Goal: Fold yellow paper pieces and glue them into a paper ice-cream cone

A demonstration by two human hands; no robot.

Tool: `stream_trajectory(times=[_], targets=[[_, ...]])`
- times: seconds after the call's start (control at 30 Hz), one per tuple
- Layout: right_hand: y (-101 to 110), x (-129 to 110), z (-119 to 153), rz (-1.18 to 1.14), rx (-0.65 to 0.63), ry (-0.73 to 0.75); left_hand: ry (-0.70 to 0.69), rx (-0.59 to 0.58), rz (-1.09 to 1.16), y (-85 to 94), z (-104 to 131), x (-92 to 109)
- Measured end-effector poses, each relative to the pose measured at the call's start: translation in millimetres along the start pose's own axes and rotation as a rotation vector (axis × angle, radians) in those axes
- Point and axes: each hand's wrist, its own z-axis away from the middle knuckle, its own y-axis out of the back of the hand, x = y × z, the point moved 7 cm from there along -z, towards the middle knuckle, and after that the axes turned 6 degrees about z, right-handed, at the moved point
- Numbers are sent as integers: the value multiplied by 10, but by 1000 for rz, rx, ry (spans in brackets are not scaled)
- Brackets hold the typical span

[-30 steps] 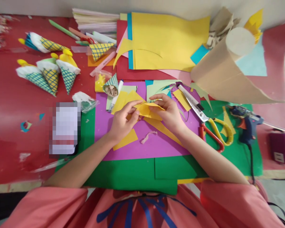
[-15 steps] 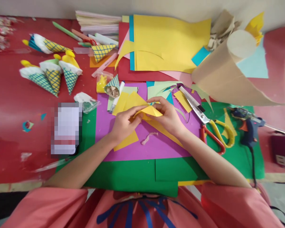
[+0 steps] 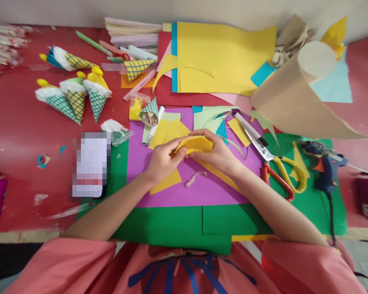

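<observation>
Between my hands is a bent piece of yellow paper (image 3: 196, 144), its upper edge curved. My left hand (image 3: 166, 157) grips its left end, thumb at the front and fingers behind. On the right end, my right hand (image 3: 218, 152) holds it with thumb and fingers. Under both hands lies a purple sheet (image 3: 165, 199) with other yellow pieces (image 3: 167, 181) on it. A small twisted pale strip (image 3: 195, 179) rests just below my hands. Several patterned paper cones (image 3: 96, 96) with white rims and yellow tips lie at the left.
Large scissors (image 3: 268, 157) with red and yellow handles lie right of my hands, and a glue gun (image 3: 326, 163) beyond them. A rolled brown sheet (image 3: 282, 87) stands at the back right. Stacked yellow sheets (image 3: 227, 53) lie at the back; a blurred phone (image 3: 92, 163) is at the left.
The yellow paper has gone from a pointed, folded look to a rounded, curved one as both hands turned it. The whole view has shifted slightly, so things appear a little further right.
</observation>
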Motion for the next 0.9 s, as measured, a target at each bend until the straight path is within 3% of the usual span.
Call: stream_trajectory(times=[0.23, 0.63, 0.9], targets=[[-45, 108, 13, -216, -43, -153, 19, -41, 67, -37, -9, -27], [0, 89, 3, -252, 15, -59, -5, -68, 19, -51, 30, -3], [7, 107, 35, -275, 70, -109, -27, -102, -9, -73, 29, 44]])
